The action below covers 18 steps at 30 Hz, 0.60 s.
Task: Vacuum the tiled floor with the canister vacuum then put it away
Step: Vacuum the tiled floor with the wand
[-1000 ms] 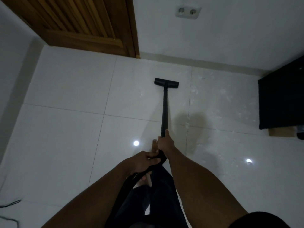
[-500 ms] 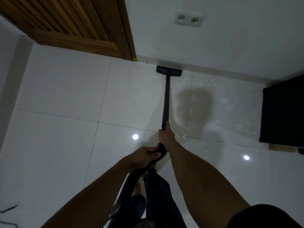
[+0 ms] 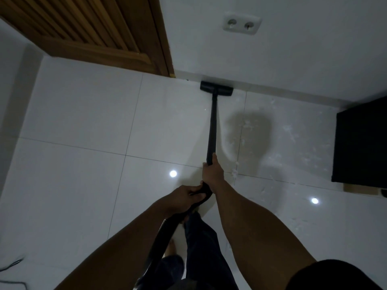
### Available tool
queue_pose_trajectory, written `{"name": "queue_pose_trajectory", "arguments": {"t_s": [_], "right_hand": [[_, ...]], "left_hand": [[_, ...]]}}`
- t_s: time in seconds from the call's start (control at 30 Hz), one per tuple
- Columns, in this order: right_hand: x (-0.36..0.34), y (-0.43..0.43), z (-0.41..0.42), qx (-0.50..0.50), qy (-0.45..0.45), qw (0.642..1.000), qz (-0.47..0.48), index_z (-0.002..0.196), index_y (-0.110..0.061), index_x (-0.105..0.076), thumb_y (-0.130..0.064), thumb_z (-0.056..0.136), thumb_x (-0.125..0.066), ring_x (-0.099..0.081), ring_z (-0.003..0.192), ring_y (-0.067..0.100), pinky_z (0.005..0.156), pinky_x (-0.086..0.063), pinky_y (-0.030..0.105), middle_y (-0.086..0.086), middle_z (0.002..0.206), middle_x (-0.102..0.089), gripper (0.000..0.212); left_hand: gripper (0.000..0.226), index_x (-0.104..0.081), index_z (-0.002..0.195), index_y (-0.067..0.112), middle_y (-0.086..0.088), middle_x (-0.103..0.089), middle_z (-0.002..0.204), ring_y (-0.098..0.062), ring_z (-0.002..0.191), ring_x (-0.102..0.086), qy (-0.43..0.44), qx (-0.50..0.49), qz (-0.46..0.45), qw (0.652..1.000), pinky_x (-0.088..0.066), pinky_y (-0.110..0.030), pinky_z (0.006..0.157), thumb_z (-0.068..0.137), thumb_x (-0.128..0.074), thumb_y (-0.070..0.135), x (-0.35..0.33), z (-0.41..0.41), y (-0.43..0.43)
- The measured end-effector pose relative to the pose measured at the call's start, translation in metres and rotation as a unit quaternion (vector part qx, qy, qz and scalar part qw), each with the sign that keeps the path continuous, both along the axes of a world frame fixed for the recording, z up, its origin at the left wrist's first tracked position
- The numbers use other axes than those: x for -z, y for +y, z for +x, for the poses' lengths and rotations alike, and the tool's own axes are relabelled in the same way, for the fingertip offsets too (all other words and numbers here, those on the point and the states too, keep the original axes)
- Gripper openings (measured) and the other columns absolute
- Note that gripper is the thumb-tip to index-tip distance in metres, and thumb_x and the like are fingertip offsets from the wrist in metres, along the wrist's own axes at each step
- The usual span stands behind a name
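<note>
A black vacuum wand (image 3: 212,126) runs forward over the white tiled floor (image 3: 83,126) to its flat floor head (image 3: 216,88), which sits against the base of the far wall. My right hand (image 3: 211,172) grips the wand's near end. Just behind it, my left hand (image 3: 184,197) holds the curved handle where the black hose (image 3: 159,241) starts. The hose drops down past my legs. The canister itself is out of view. White dust specks lie on the tiles to the right of the wand.
A wooden slatted door (image 3: 88,28) stands at the back left and a double wall socket (image 3: 241,24) is on the white wall. A black cabinet (image 3: 360,143) blocks the right side. A thin cable (image 3: 12,266) lies at the lower left.
The floor head has been pushed forward from mid-tile up to the wall's base. Both hands moved forward with the wand and kept their grip.
</note>
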State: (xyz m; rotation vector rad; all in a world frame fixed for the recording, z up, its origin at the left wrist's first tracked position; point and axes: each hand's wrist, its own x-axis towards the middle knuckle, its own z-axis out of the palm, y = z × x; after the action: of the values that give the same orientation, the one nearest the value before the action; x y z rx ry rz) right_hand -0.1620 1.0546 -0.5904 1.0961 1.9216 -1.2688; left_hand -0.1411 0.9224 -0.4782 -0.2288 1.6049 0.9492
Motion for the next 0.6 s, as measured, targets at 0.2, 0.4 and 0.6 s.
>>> {"name": "queue_pose_trajectory", "arguments": {"t_s": [0.2, 0.4, 0.6], "right_hand": [[-0.012, -0.015, 0.044, -0.004, 0.013, 1.000, 0.011, 0.158, -0.032, -0.013, -0.033, 0.105, -0.042, -0.057, 0.075, 0.013, 0.076, -0.052, 0.031, 0.011, 0.128, -0.059, 0.060], [-0.035, -0.047, 0.120, 0.007, 0.037, 0.999, 0.028, 0.158, -0.028, -0.018, -0.034, 0.107, -0.038, -0.056, 0.120, 0.029, 0.093, -0.042, 0.029, 0.011, 0.144, -0.051, 0.056], [-0.055, -0.090, 0.239, 0.023, 0.067, 0.997, 0.019, 0.158, -0.028, -0.016, -0.033, 0.106, -0.039, -0.053, 0.125, 0.031, 0.107, -0.042, 0.039, 0.012, 0.146, -0.049, 0.057]], "left_hand": [[0.052, -0.042, 0.150, 0.025, -0.005, -0.059, 0.076, -0.004, 0.038, -0.055, 0.017, 0.025, 0.003, 1.000, -0.045, -0.020, 0.040, 0.102, -0.053, 0.040, -0.006, 0.040, -0.022], [0.051, -0.054, 0.138, 0.015, -0.009, -0.061, 0.074, -0.015, 0.041, -0.055, 0.021, 0.036, 0.004, 0.999, -0.049, -0.024, 0.041, 0.098, -0.057, 0.046, -0.008, 0.119, -0.057], [0.057, -0.044, 0.148, 0.028, -0.007, -0.063, 0.079, -0.016, 0.047, -0.058, 0.048, 0.075, 0.020, 0.996, -0.049, -0.024, 0.042, 0.097, -0.056, 0.050, -0.033, 0.234, -0.103]]}}
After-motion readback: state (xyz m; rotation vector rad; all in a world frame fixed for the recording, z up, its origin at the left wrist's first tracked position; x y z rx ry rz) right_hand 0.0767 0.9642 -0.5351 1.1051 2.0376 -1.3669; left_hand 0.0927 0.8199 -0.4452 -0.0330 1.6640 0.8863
